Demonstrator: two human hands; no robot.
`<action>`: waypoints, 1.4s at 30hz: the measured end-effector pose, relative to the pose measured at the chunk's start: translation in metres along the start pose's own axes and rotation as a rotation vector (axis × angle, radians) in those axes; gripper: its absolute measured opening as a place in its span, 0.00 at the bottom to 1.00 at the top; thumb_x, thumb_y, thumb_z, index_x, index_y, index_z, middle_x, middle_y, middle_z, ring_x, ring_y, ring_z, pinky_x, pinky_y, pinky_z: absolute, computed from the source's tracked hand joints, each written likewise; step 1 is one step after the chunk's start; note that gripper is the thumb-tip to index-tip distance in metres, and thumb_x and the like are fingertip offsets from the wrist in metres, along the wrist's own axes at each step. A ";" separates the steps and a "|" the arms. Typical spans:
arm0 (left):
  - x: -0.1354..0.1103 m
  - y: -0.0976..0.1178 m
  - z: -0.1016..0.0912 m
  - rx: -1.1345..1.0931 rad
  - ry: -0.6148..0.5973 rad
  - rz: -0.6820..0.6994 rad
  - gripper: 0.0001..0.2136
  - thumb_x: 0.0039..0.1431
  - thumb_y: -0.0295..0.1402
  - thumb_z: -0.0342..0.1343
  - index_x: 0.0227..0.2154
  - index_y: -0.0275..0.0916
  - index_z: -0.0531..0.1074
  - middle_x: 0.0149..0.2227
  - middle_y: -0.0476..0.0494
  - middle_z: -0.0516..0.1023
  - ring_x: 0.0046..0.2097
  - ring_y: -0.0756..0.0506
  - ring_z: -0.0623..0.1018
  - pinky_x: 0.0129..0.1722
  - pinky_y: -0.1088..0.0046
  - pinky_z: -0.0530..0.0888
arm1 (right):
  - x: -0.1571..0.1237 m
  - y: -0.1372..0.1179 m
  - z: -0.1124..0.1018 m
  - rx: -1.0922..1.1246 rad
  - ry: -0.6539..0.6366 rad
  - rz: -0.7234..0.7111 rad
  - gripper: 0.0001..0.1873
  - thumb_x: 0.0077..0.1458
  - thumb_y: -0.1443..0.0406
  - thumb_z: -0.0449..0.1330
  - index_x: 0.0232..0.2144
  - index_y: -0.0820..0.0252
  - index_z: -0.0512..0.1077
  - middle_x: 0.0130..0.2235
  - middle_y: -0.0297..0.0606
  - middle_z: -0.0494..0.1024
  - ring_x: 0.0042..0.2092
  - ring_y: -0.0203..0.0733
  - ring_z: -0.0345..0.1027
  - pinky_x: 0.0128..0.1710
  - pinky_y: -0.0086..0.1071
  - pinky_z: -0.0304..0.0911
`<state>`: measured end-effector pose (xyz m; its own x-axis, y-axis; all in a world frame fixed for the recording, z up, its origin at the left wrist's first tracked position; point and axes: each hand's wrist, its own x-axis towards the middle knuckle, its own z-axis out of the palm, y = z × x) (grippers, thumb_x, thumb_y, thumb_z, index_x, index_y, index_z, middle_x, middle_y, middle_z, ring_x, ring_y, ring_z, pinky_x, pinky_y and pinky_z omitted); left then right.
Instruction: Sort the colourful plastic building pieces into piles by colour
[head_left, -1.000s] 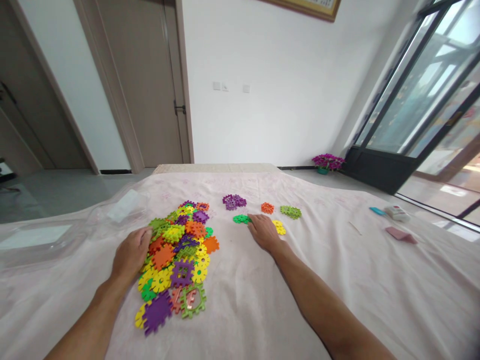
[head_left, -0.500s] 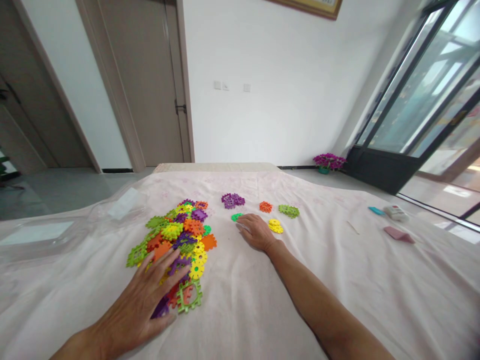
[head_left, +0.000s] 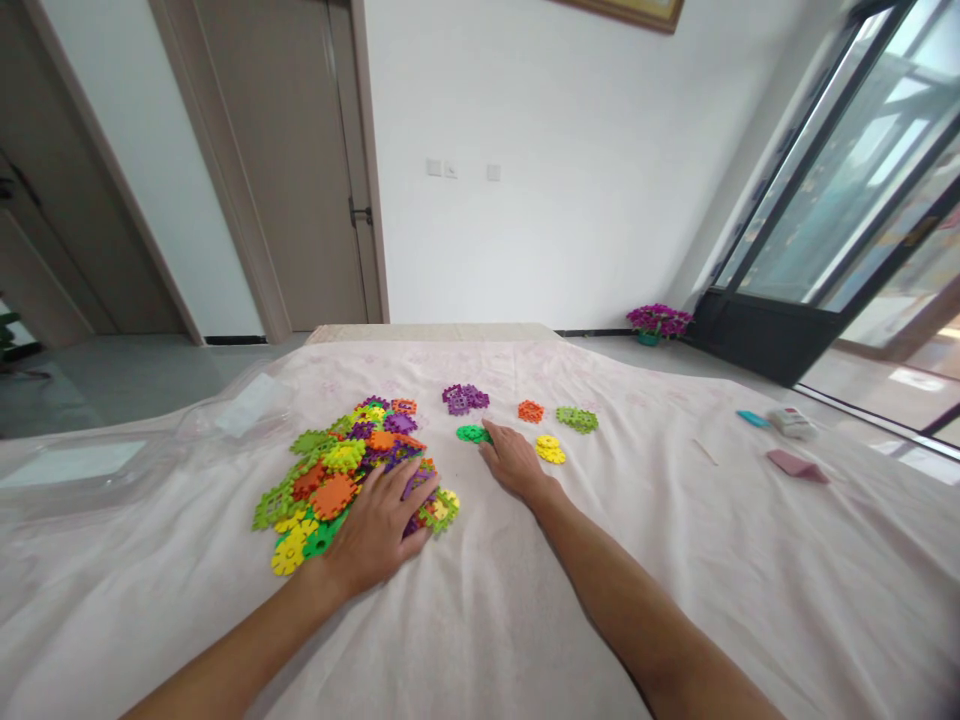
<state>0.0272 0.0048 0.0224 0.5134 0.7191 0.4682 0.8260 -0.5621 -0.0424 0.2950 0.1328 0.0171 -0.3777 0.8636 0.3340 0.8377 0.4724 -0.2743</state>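
A heap of plastic gear-shaped pieces [head_left: 341, 470] in green, yellow, orange and purple lies on the pink cloth [head_left: 487, 600]. My left hand [head_left: 379, 525] lies flat on the heap's near right side, fingers spread. My right hand [head_left: 514, 460] rests palm down on the cloth, its fingertips touching a small green group [head_left: 470, 433]. Beyond it sit sorted groups: purple pieces [head_left: 464, 398], an orange piece [head_left: 530, 411], light green pieces [head_left: 577, 419] and yellow pieces [head_left: 550, 449].
A clear plastic bag [head_left: 112, 455] lies at the far left of the cloth. A blue item [head_left: 753, 419], a white item [head_left: 787, 423] and a pink item [head_left: 799, 465] sit at the right. A flower pot [head_left: 656, 323] stands by the glass door.
My left hand swept from the heap's left side round its near edge to the right, pushing the near pieces in toward the heap. My right hand stayed by the green pieces.
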 end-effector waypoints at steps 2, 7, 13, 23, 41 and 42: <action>0.016 0.004 0.009 -0.014 0.020 -0.046 0.28 0.61 0.37 0.57 0.64 0.45 0.64 0.67 0.33 0.63 0.67 0.34 0.64 0.66 0.47 0.57 | 0.001 0.000 0.000 -0.004 0.002 0.009 0.25 0.68 0.59 0.50 0.63 0.61 0.62 0.56 0.49 0.75 0.57 0.50 0.68 0.56 0.39 0.59; 0.047 0.006 0.021 0.013 0.092 -0.165 0.25 0.61 0.40 0.58 0.61 0.43 0.69 0.66 0.28 0.64 0.67 0.30 0.64 0.65 0.42 0.54 | 0.000 -0.003 -0.004 -0.003 0.067 -0.010 0.21 0.69 0.62 0.48 0.59 0.61 0.67 0.53 0.48 0.76 0.54 0.48 0.68 0.55 0.37 0.60; 0.038 -0.022 -0.011 0.084 0.225 -0.370 0.23 0.68 0.39 0.49 0.63 0.42 0.66 0.67 0.31 0.64 0.68 0.32 0.61 0.66 0.42 0.50 | -0.010 -0.011 -0.014 0.011 0.096 -0.115 0.12 0.67 0.62 0.53 0.41 0.57 0.77 0.43 0.41 0.76 0.45 0.43 0.68 0.48 0.33 0.60; -0.053 -0.130 -0.019 -0.031 0.133 -1.102 0.29 0.70 0.45 0.33 0.60 0.35 0.69 0.59 0.32 0.74 0.60 0.34 0.72 0.59 0.55 0.67 | -0.012 -0.032 -0.008 0.123 -0.009 -0.164 0.14 0.54 0.54 0.67 0.39 0.54 0.80 0.39 0.39 0.78 0.43 0.45 0.66 0.43 0.35 0.58; -0.059 -0.156 0.006 -0.091 -0.036 -0.994 0.29 0.67 0.46 0.33 0.55 0.39 0.75 0.59 0.38 0.75 0.59 0.36 0.73 0.56 0.61 0.69 | 0.001 0.041 -0.021 1.028 0.520 0.539 0.18 0.45 0.52 0.66 0.28 0.62 0.73 0.21 0.31 0.71 0.24 0.37 0.69 0.22 0.28 0.67; -0.059 -0.156 0.007 -0.093 -0.037 -0.989 0.29 0.67 0.46 0.34 0.55 0.39 0.75 0.59 0.37 0.75 0.59 0.36 0.73 0.56 0.61 0.69 | 0.002 0.050 -0.024 1.063 0.594 0.595 0.18 0.44 0.53 0.67 0.29 0.62 0.74 0.22 0.31 0.72 0.25 0.37 0.71 0.24 0.28 0.69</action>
<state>-0.1305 0.0529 -0.0045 -0.3888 0.8928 0.2277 0.8655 0.2691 0.4224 0.3458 0.1540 0.0253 0.3845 0.9047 0.1833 0.0030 0.1973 -0.9803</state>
